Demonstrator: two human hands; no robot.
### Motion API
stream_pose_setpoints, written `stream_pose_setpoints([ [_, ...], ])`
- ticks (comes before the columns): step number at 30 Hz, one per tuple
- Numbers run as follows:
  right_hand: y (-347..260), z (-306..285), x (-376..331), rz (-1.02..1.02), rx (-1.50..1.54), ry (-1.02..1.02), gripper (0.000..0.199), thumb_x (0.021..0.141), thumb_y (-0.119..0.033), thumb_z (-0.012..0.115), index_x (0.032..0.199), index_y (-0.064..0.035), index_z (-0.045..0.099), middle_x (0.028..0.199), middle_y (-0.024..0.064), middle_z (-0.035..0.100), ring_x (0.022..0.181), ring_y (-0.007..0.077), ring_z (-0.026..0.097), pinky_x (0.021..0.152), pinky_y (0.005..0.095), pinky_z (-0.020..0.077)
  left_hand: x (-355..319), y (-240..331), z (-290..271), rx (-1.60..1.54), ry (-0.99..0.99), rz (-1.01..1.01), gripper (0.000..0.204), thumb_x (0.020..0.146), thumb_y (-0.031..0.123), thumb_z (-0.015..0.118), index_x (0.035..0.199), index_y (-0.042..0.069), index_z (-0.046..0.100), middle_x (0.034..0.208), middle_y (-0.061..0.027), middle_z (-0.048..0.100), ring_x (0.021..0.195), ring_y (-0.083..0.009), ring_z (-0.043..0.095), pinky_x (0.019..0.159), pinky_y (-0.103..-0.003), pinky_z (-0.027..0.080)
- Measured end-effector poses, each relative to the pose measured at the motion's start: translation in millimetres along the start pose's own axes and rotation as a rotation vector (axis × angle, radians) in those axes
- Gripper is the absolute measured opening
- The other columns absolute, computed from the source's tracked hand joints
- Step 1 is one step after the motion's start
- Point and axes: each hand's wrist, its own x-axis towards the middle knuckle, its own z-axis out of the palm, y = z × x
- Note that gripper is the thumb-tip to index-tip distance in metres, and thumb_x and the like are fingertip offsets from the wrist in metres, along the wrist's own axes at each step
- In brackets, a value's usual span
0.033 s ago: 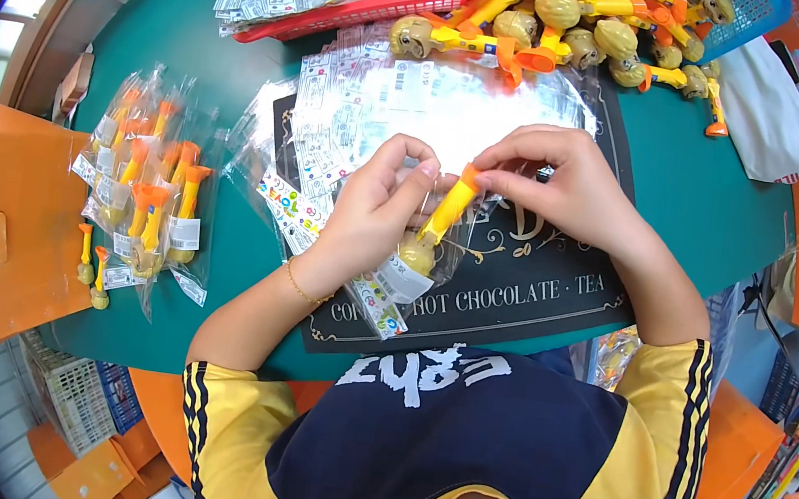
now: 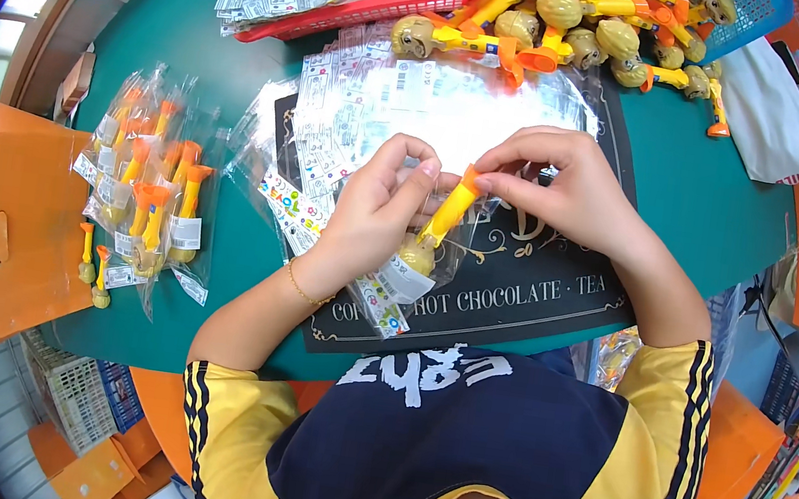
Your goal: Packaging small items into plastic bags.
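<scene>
A toy with a yellow stick handle (image 2: 447,214), an orange tip and a round gold head sits mostly inside a clear plastic bag (image 2: 404,281) with a printed strip. The gold head is at the lower end, nearer my body, partly behind a white label. My left hand (image 2: 389,191) grips the bag's side, thumb against bent fingers. At the orange tip, my right hand (image 2: 531,169) pinches the toy between thumb and fingers. Both hands are over a black printed mat (image 2: 554,305). Beneath and beyond them lies a stack of flat clear bags (image 2: 379,95).
Bagged toys (image 2: 140,185) lie in a pile on the green table (image 2: 238,329) at left, beside two small loose ones (image 2: 94,270). A red basket (image 2: 349,16) holds flat bags at the back. Several unbagged toys (image 2: 570,30) heap by a blue basket (image 2: 761,17); a white cloth bag (image 2: 766,111) lies right.
</scene>
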Motion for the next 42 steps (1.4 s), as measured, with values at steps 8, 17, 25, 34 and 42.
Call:
stream_pose_setpoints([
  [8,13.3,0.9,3.0,-0.070,0.015,0.058,0.029,0.077,-0.013,0.077,0.103,-0.0048,0.065,0.093,0.0028,0.065,0.084,0.0132,0.060,0.071,0.0254,0.0468,8.7,-0.1,-19.5,0.036,0.033,-0.051,0.016,0.101,0.023,0.046,0.107,0.008,0.044,0.105,-0.0155,0.063,0.082,-0.0165,0.066,0.066,-0.024,0.052],
  [17,23.2,22.5,4.1,-0.204,-0.220,-0.067,0.031,0.077,-0.014,0.076,0.104,-0.0052,0.064,0.091,0.0041,0.064,0.080,0.0187,0.057,0.070,0.0287,0.0471,12.6,-5.6,-14.9,-0.033,0.040,-0.124,0.018,0.101,0.027,0.046,0.106,0.010,0.044,0.094,-0.0081,0.061,0.076,-0.0166,0.065,0.065,-0.025,0.052],
  [25,11.8,27.3,5.8,-0.144,-0.211,-0.116,0.040,0.079,-0.014,0.073,0.117,-0.0078,0.062,0.073,0.0019,0.061,0.072,0.0178,0.054,0.066,0.0315,0.0441,15.5,-19.7,-19.2,0.049,0.081,-0.024,0.015,0.102,0.025,0.044,0.107,0.011,0.047,0.077,-0.0017,0.057,0.059,-0.0055,0.050,0.049,-0.020,0.038],
  [34,8.4,24.3,2.4,-0.071,-0.106,-0.260,0.014,0.076,-0.011,0.075,0.088,-0.0054,0.069,0.076,0.0040,0.054,0.068,0.0155,0.052,0.062,0.0279,0.0422,12.3,-16.7,-17.8,0.144,0.000,0.001,0.014,0.100,0.023,0.047,0.106,0.010,0.048,0.073,0.0020,0.053,0.060,-0.0034,0.047,0.052,-0.020,0.037],
  [42,-3.2,11.4,0.5,-0.275,-0.115,-0.100,0.016,0.068,-0.007,0.077,0.075,-0.0036,0.064,0.111,0.0097,0.059,0.093,0.0217,0.057,0.078,0.0297,0.0455,9.4,1.0,-12.6,0.098,-0.005,-0.098,0.015,0.101,0.026,0.046,0.108,0.013,0.046,0.085,0.0005,0.059,0.067,-0.0053,0.056,0.056,-0.019,0.040],
])
